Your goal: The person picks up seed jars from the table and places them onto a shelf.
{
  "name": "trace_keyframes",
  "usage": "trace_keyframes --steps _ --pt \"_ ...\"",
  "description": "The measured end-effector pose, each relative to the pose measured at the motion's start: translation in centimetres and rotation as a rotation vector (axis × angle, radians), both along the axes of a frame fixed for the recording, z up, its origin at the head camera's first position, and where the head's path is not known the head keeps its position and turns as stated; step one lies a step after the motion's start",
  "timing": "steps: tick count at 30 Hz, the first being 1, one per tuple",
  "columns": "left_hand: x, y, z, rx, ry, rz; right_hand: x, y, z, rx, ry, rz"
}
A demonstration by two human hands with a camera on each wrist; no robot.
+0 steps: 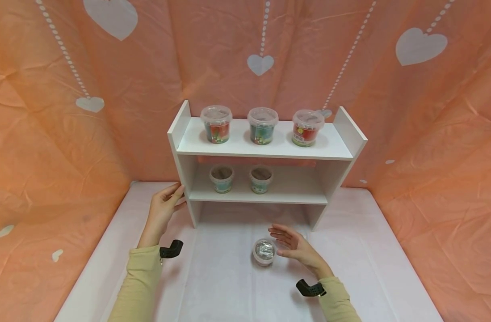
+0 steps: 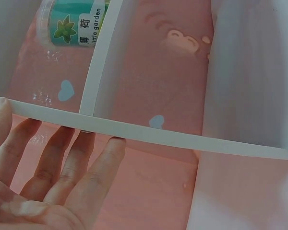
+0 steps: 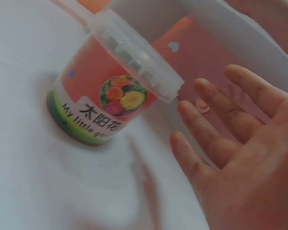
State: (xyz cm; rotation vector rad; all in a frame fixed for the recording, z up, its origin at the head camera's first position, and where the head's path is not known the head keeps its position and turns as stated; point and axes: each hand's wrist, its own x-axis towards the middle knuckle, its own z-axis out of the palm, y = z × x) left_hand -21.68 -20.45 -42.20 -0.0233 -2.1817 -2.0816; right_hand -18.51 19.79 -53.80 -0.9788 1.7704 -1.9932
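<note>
A white shelf unit [image 1: 265,197] stands on the table. My left hand [image 1: 165,208] is at its left side panel; in the left wrist view the extended fingers [image 2: 103,165] touch the panel's edge, with the thumb farther along it. On the table in front of the unit stands a small tub [image 1: 264,251] with a clear lid. The right wrist view shows this tub [image 3: 103,86] as red, with a flower picture and a green base. My right hand [image 1: 295,248] is beside it on the right, fingers spread and apart from it, holding nothing.
Three lidded tubs stand on the top board: a left one [image 1: 217,125], a middle one [image 1: 262,126] and a right one [image 1: 306,129]. Two turquoise tubs, one left [image 1: 222,180] and one right [image 1: 260,180], stand on the middle board. Behind hangs an orange cloth [image 1: 213,58] with hearts.
</note>
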Motion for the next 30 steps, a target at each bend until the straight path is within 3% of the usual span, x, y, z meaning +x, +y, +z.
trace_keyframes --steps 15,30 --pt "-0.1 0.0 -0.1 0.031 -0.002 0.003 0.2 -0.8 -1.3 0.008 -0.067 0.032" --pt "0.1 0.0 0.0 0.033 -0.004 0.005 0.3 -1.2 -2.5 0.075 -0.058 0.027"
